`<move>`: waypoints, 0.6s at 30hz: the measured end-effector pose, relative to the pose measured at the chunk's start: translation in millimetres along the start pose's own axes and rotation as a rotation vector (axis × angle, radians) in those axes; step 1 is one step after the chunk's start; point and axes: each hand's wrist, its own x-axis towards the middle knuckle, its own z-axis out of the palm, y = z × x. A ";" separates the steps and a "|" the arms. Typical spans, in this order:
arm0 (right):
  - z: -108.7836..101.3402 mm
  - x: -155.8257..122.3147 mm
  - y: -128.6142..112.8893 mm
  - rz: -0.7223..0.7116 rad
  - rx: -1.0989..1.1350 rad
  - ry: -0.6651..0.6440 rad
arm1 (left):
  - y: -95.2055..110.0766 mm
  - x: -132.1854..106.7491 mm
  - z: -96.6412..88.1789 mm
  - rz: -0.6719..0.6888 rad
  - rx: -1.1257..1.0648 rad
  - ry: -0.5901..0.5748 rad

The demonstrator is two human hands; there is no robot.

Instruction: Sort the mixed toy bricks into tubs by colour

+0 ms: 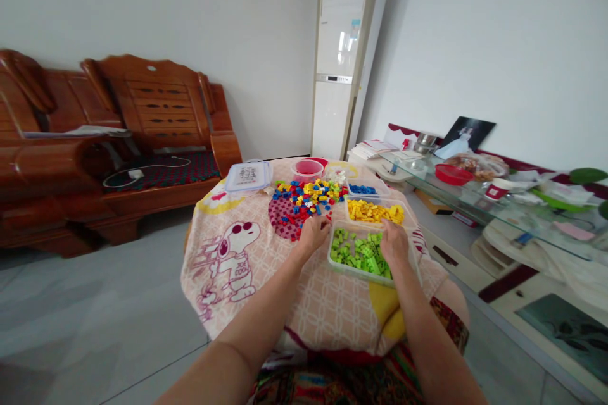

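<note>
Nearest, both bare forearms reach out over a small table covered with a pink cartoon-printed cloth (237, 278). The right hand (394, 242) rests on the far right part of a clear tray (352, 272) of green bricks (354, 252), fingers bent down among them. Whether it pinches a brick cannot be told. The left hand (312, 232) lies just left of that tray, its curled fingertips touching the near edge of a loose pile of mixed bricks (306, 197) in red, blue, yellow and green. Its grasp is hidden too. Behind the green tray sit yellow bricks (368, 211) in a second tray, then blue bricks (363, 189) in a third. Farther back stand a red bowl (308, 168) and a lidded clear box (247, 176). Beyond are a wooden sofa (152, 107) and a tall white air conditioner (344, 50).
</note>
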 end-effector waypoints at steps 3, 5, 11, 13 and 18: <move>-1.0 0.2 0.1 -0.007 -0.019 -0.012 | -4.9 -1.7 7.7 0.044 0.018 -0.054; -1.7 0.2 0.4 -0.006 -0.031 -0.022 | -4.3 -1.1 11.7 0.075 0.012 0.003; -3.6 -0.1 -0.9 -0.016 -0.024 -0.022 | -0.2 -2.9 15.2 0.117 -0.078 0.178; -5.4 0.1 -2.9 -0.008 -0.034 -0.038 | 0.1 -5.7 16.8 0.110 -0.071 0.181; -8.7 1.2 -5.4 0.013 -0.035 -0.074 | -5.9 -9.5 24.2 0.043 0.050 0.032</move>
